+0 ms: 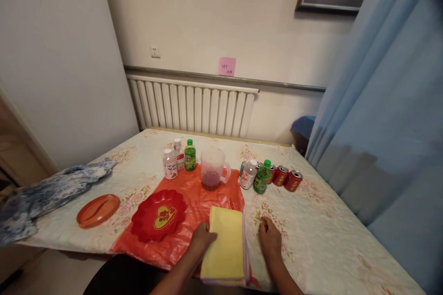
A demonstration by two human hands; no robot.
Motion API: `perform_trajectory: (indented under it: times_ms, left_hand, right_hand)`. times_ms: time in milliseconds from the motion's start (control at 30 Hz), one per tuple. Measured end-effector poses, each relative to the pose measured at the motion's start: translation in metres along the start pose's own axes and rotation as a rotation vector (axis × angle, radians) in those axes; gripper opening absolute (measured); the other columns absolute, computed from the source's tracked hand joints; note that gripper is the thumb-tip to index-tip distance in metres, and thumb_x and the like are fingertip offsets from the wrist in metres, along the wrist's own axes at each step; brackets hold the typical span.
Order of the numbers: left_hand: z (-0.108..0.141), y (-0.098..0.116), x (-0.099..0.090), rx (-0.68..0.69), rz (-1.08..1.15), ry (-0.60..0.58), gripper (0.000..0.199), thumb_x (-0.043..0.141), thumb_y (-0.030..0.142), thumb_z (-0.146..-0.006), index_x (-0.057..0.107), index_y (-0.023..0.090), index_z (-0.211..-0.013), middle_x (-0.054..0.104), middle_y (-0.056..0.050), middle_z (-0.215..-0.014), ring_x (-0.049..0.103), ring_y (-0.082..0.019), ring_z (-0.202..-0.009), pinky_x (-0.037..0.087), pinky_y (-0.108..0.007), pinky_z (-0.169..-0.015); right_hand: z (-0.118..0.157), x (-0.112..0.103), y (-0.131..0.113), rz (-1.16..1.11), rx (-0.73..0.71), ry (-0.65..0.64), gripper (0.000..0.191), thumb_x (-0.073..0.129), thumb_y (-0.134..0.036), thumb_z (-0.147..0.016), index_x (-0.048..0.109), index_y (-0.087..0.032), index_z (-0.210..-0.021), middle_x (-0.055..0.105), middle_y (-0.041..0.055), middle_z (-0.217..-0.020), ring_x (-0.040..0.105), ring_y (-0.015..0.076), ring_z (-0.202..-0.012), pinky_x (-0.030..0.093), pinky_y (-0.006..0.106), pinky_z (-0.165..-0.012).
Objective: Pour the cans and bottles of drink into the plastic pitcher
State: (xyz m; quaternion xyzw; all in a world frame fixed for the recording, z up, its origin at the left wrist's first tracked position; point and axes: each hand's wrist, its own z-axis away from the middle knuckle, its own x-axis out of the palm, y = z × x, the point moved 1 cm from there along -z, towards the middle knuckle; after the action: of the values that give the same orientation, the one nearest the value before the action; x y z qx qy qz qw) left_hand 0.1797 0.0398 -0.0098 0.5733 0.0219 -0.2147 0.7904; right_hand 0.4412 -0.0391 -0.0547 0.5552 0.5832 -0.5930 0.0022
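A folded stack of yellow cloths [226, 244] with purple edging lies at the near edge of the table, partly over a red plastic sheet [194, 200]. My left hand [203, 239] grips the stack's left side, thumb on top. To the right of the stack, my right hand [271, 238] is over the flowered tablecloth, its fingers curled in and nothing visible in them. A scalloped red plate [141, 219] with a yellow heart design sits left of my left hand. Beyond the cloths stands a clear measuring jug [212, 168] holding some dark liquid.
Left of the jug are a green bottle [190, 156] and two pale bottles [170, 165]. To its right stand a clear bottle [248, 176], another green bottle [263, 178] and several red cans [293, 181]. An orange lid [98, 211] and patterned fabric [58, 189] lie left; a blue curtain [380, 124] hangs right.
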Motion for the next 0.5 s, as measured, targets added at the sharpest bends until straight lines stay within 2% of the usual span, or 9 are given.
perform_trajectory:
  times_ms: [100, 167, 233, 400, 500]
  left_hand:
    - [0.004, 0.004, 0.004, 0.068, 0.062, -0.007, 0.023, 0.06, 0.004, -0.06, 0.048, 0.02, -0.07, 0.054, 0.006, -0.064, 0.055, -0.013, -0.063, 0.038, -0.021, -0.054]
    - [0.008, 0.006, 0.007, 0.087, 0.13, -0.058, 0.022, 0.058, 0.006, -0.061, 0.05, 0.02, -0.077, 0.059, 0.005, -0.07, 0.058, -0.014, -0.067, 0.042, -0.021, -0.058]
    - [0.012, 0.009, 0.01, 0.092, 0.206, -0.124, 0.027, 0.054, 0.008, -0.063, 0.052, 0.019, -0.087, 0.066, 0.001, -0.08, 0.063, -0.017, -0.073, 0.048, -0.024, -0.062]
    - [0.023, 0.018, 0.011, 0.109, 0.347, -0.302, 0.055, 0.052, 0.011, -0.06, 0.055, 0.018, -0.114, 0.073, -0.006, -0.101, 0.069, -0.023, -0.084, 0.054, -0.032, -0.072]
    - [0.028, 0.027, 0.005, 0.123, 0.448, -0.477, 0.062, 0.054, 0.011, -0.06, 0.056, 0.018, -0.121, 0.074, -0.006, -0.106, 0.071, -0.024, -0.086, 0.054, -0.033, -0.074]
  right_hand:
    - [0.0, -0.001, -0.001, 0.002, -0.005, -0.003, 0.044, 0.034, -0.034, -0.085, 0.069, -0.014, -0.104, 0.074, 0.0144, -0.103, 0.068, 0.0257, -0.096, 0.049, 0.033, -0.088]
    - [0.0, -0.001, -0.002, 0.007, -0.004, -0.006, 0.044, 0.034, -0.033, -0.085, 0.069, -0.015, -0.103, 0.074, 0.0145, -0.101, 0.068, 0.0259, -0.095, 0.048, 0.033, -0.087]
    - [0.0, -0.002, -0.003, 0.011, -0.003, -0.009, 0.043, 0.034, -0.032, -0.086, 0.069, -0.015, -0.103, 0.075, 0.0143, -0.099, 0.069, 0.026, -0.094, 0.048, 0.033, -0.086]
    - [0.0, -0.004, -0.005, 0.013, -0.005, -0.006, 0.043, 0.035, -0.032, -0.085, 0.07, -0.015, -0.102, 0.075, 0.0137, -0.098, 0.069, 0.0261, -0.092, 0.049, 0.033, -0.084]
    - [0.0, -0.005, -0.005, 0.01, -0.007, -0.006, 0.042, 0.035, -0.032, -0.084, 0.071, -0.016, -0.1, 0.075, 0.0126, -0.096, 0.069, 0.0254, -0.09, 0.049, 0.032, -0.081]
